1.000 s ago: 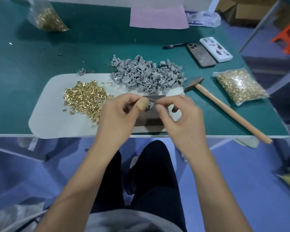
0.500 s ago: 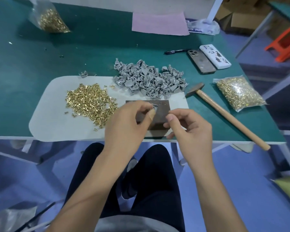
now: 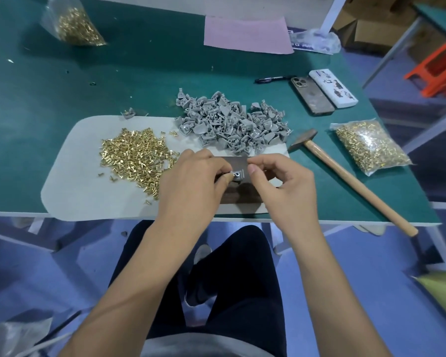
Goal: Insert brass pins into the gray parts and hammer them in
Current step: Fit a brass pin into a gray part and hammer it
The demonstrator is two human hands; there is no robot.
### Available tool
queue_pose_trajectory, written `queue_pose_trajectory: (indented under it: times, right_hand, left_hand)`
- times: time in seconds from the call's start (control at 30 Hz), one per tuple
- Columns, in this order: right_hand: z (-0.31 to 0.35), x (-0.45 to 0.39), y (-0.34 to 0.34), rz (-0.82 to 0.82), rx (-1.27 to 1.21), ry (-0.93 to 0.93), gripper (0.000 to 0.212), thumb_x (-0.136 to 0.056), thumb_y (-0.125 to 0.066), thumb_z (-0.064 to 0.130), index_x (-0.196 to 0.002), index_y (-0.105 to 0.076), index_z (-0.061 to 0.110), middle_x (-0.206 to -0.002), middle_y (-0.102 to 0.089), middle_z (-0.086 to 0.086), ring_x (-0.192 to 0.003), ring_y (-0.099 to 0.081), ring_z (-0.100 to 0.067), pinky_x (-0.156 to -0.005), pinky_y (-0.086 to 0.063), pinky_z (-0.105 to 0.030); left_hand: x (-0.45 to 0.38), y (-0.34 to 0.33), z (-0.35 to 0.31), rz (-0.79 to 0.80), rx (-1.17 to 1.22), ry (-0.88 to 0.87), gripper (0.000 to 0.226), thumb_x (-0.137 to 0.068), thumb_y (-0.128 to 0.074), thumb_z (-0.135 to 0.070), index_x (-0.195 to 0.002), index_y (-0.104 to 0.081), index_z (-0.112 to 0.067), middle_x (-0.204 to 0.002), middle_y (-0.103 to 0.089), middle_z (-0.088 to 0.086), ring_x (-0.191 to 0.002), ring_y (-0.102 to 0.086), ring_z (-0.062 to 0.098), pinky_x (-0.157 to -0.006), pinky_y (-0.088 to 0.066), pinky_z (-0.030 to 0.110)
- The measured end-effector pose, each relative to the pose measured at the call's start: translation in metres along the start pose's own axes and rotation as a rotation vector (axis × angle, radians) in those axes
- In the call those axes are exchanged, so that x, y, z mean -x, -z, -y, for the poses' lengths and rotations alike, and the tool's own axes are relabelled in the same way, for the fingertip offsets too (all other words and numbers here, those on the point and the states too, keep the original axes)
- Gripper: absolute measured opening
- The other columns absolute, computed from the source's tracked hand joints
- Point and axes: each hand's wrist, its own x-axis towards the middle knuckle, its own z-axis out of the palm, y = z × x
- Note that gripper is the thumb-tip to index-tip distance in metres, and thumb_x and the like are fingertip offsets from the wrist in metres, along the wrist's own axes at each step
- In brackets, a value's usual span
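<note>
Pinching a small gray part [image 3: 237,174] between curled fingertips, the left hand [image 3: 191,181] holds it over the dark metal block [image 3: 242,194]; its round socket faces up. The right hand [image 3: 281,184] pinches beside it, whether on a brass pin is unclear.

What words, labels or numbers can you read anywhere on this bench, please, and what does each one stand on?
None can be read.
White phone case: dark printed marks, too blurred to read.
Clear plastic bag by the pink sheet: blue lettering, too small and crumpled to read.
Black pen: pale marking, too small to read.
</note>
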Motion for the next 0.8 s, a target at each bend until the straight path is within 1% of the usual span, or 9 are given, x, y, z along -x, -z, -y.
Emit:
queue_pose_trajectory:
  times: [0.07,0.17,0.27,0.37,0.43,0.53,0.67,0.73,0.8]
  right_hand:
    - [0.001,-0.003,-0.002,0.024,0.015,-0.006,0.014,-0.088,-0.074,0.004,-0.092,-0.078,0.017,-0.081,-0.075,0.008,-0.075,-0.067,-0.005,-0.074,-0.051,-0.018]
    - [0.003,-0.008,-0.001,0.079,0.15,0.071,0.013,-0.087,-0.076,0.004,-0.091,-0.079,0.016,-0.081,-0.071,0.009,-0.071,-0.061,-0.003,-0.072,-0.045,-0.011]
    - [0.005,-0.013,0.0,0.139,0.275,0.117,0.012,-0.084,-0.079,0.004,-0.09,-0.081,0.015,-0.08,-0.058,0.004,-0.069,-0.055,-0.005,-0.069,-0.041,-0.011]
    - [0.007,-0.017,0.0,0.188,0.376,0.135,0.011,-0.083,-0.08,0.007,-0.086,-0.081,0.018,-0.073,-0.057,0.004,-0.069,-0.053,-0.007,-0.065,-0.039,-0.011]
    - [0.009,-0.02,0.0,0.219,0.43,0.151,0.009,-0.083,-0.079,0.01,-0.084,-0.082,0.018,-0.069,-0.056,0.009,-0.066,-0.052,-0.003,-0.064,-0.037,-0.011]
    - [0.012,-0.022,0.0,0.233,0.46,0.152,0.009,-0.084,-0.078,0.012,-0.084,-0.082,0.019,-0.066,-0.055,0.015,-0.064,-0.051,0.0,-0.061,-0.034,-0.012]
    - [0.015,-0.022,0.002,0.242,0.452,0.123,0.011,-0.084,-0.079,0.014,-0.084,-0.083,0.023,-0.064,-0.056,0.015,-0.065,-0.052,-0.003,-0.06,-0.033,-0.012]
    - [0.019,-0.026,0.003,0.277,0.507,0.137,0.011,-0.085,-0.077,0.014,-0.085,-0.083,0.024,-0.062,-0.054,0.014,-0.065,-0.052,-0.004,-0.06,-0.036,-0.017]
    - [0.025,-0.03,0.001,0.335,0.64,0.184,0.014,-0.085,-0.072,0.014,-0.086,-0.082,0.022,-0.066,-0.056,0.007,-0.072,-0.056,-0.015,-0.065,-0.046,-0.031]
  left_hand:
    - [-0.001,0.0,0.001,0.017,0.017,0.005,0.011,-0.091,-0.065,-0.044,-0.097,-0.071,-0.038,-0.09,-0.062,-0.016,-0.091,-0.051,0.013,-0.06,-0.036,0.03]
    - [-0.001,-0.002,0.003,0.025,0.036,-0.004,0.012,-0.091,-0.064,-0.044,-0.098,-0.071,-0.037,-0.09,-0.061,-0.015,-0.091,-0.05,0.014,-0.062,-0.042,0.032]
    - [-0.001,-0.002,0.003,0.016,0.042,-0.007,0.011,-0.091,-0.064,-0.045,-0.096,-0.071,-0.038,-0.088,-0.06,-0.014,-0.09,-0.049,0.014,-0.061,-0.041,0.032]
    - [-0.001,-0.003,0.004,0.015,0.051,-0.011,0.012,-0.091,-0.063,-0.045,-0.095,-0.071,-0.037,-0.087,-0.059,-0.014,-0.089,-0.048,0.014,-0.061,-0.04,0.032]
    - [-0.001,-0.003,0.005,0.01,0.054,-0.014,0.012,-0.091,-0.063,-0.045,-0.096,-0.072,-0.038,-0.087,-0.059,-0.014,-0.089,-0.048,0.014,-0.061,-0.04,0.032]
    - [0.0,-0.003,0.005,0.007,0.068,-0.015,0.012,-0.091,-0.064,-0.045,-0.096,-0.072,-0.038,-0.087,-0.059,-0.014,-0.089,-0.047,0.014,-0.06,-0.038,0.031]
    - [-0.001,-0.003,0.006,-0.002,0.076,-0.02,0.011,-0.091,-0.064,-0.045,-0.095,-0.073,-0.04,-0.086,-0.06,-0.015,-0.087,-0.045,0.013,-0.058,-0.035,0.03]
    - [-0.001,-0.003,0.006,-0.008,0.072,-0.027,0.01,-0.09,-0.065,-0.044,-0.096,-0.072,-0.039,-0.085,-0.06,-0.015,-0.087,-0.045,0.013,-0.057,-0.036,0.03]
    - [0.0,-0.004,0.005,-0.024,0.085,-0.031,0.011,-0.089,-0.068,-0.04,-0.099,-0.071,-0.039,-0.086,-0.062,-0.015,-0.088,-0.048,0.013,-0.057,-0.038,0.03]
